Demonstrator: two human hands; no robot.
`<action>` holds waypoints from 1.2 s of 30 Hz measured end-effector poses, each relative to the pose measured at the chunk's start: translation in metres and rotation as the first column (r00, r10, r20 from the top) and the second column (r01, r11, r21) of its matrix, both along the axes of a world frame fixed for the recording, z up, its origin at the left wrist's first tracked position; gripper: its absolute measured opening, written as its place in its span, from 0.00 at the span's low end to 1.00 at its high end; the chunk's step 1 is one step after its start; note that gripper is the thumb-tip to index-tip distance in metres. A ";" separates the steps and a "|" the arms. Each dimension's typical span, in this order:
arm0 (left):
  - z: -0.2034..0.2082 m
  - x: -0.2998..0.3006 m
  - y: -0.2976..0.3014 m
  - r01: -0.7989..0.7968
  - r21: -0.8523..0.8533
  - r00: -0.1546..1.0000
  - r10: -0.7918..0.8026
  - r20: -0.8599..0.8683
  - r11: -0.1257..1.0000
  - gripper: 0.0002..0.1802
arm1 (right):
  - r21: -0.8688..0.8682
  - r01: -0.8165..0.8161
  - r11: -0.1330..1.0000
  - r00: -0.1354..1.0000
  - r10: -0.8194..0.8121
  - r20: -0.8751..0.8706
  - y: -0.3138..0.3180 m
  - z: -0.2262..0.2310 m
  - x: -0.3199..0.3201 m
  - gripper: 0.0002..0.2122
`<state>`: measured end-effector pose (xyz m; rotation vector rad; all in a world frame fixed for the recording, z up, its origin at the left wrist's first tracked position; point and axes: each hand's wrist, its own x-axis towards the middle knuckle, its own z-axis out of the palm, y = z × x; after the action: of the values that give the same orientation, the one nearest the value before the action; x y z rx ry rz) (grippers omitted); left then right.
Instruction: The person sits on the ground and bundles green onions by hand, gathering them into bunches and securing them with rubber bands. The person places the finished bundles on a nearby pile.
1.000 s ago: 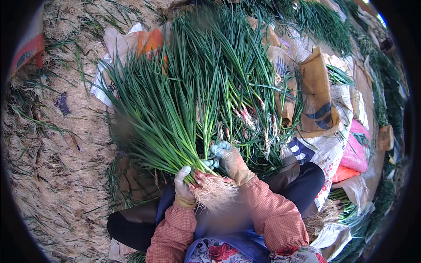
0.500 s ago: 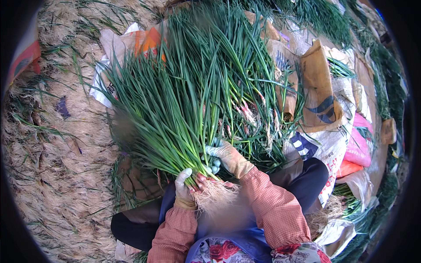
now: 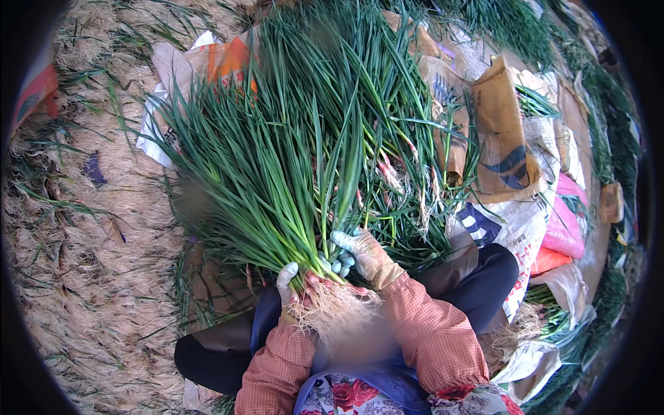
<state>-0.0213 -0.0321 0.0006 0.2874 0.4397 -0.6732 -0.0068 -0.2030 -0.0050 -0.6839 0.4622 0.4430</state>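
A thick bunch of scallions [image 3: 266, 187] lies across my lap, its long green leaves fanning up and to the left. My left hand [image 3: 286, 285], in a pale glove, is closed round the bunch just above its reddish bulbs. Below it hang the tangled whitish roots [image 3: 339, 311]. On the right of the stems, my gloved right hand [image 3: 365, 254] has its thumb and bluish fingertips closed on a few scallions at the bunch's edge. Part of its grip is hidden behind the leaves.
Loose scallions [image 3: 389, 173] with pink bulbs lie beyond my right hand. A brown paper sack [image 3: 501, 131], a white printed sack [image 3: 519, 232] and a pink bag [image 3: 566, 228] stand to the right. Trimmed roots [image 3: 117, 228] cover the ground on the left.
Some leaves at my right hand now stand together in a more upright clump. My right hand has shifted slightly right and down, and the left hand still grips the bunch.
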 end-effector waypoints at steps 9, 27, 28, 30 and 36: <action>0.017 0.000 -0.007 -0.176 -0.170 0.984 0.166 -0.069 0.970 0.28 | 0.188 -0.061 0.980 0.997 0.051 0.055 -0.004 -0.001 0.017 0.09; -0.019 -0.011 0.010 0.012 0.056 1.000 -0.013 0.005 0.998 0.28 | 0.072 0.259 0.963 0.966 -0.259 -0.017 0.012 -0.019 -0.008 0.11; -0.014 -0.011 0.006 -0.001 0.085 1.000 0.000 0.015 0.996 0.28 | 0.156 0.345 0.926 0.934 -0.321 -0.160 0.012 -0.009 -0.003 0.12; -0.010 -0.012 0.003 -0.050 0.248 0.997 0.062 -0.040 0.967 0.27 | 0.312 0.393 0.865 0.911 -0.321 -0.259 0.014 -0.001 0.011 0.14; 0.015 -0.013 -0.003 0.003 0.089 0.999 0.001 -0.049 0.996 0.24 | 0.032 0.449 0.893 0.876 -0.433 -0.214 0.006 -0.007 0.054 0.10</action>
<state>-0.0339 -0.0354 0.0151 0.3556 0.5168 -0.6638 0.0473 -0.1974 -0.0116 -0.4358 0.7695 0.0942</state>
